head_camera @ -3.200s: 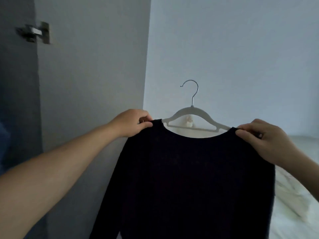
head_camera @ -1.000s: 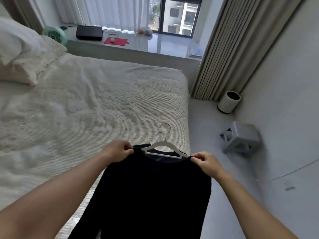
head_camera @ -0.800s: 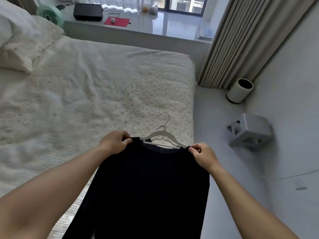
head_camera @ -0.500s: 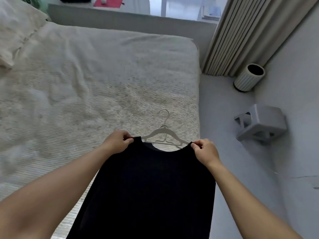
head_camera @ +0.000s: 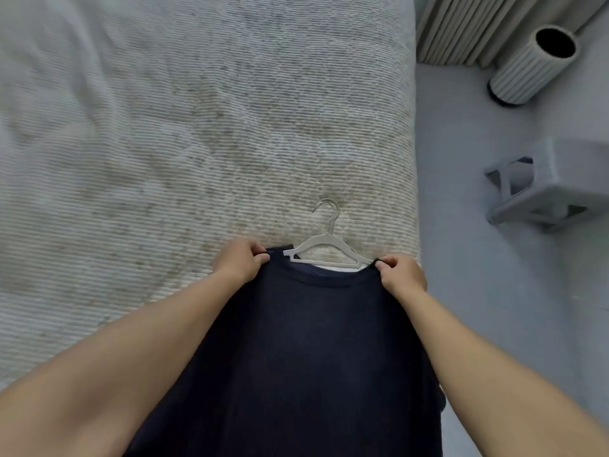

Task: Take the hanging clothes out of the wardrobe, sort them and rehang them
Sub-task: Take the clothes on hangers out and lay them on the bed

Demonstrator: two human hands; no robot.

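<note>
Fingers (head_camera: pixel 262 258) of left hand (head_camera: pixel 239 263) and right hand (head_camera: pixel 400 275) pinching shoulders of dark navy knit sweater (head_camera: pixel 306 357) on white plastic hanger (head_camera: pixel 324 249). Hanging over near edge of ribbed cream bedspread (head_camera: pixel 164 159); hanger bar running left-right between hands, hook pointing away, both hands equally near.

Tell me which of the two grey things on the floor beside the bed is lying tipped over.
The grey stool, nearer the person, lies tipped on its side with its legs pointing sideways. The ribbed bin by the curtain stands upright, its dark opening facing up.
</note>
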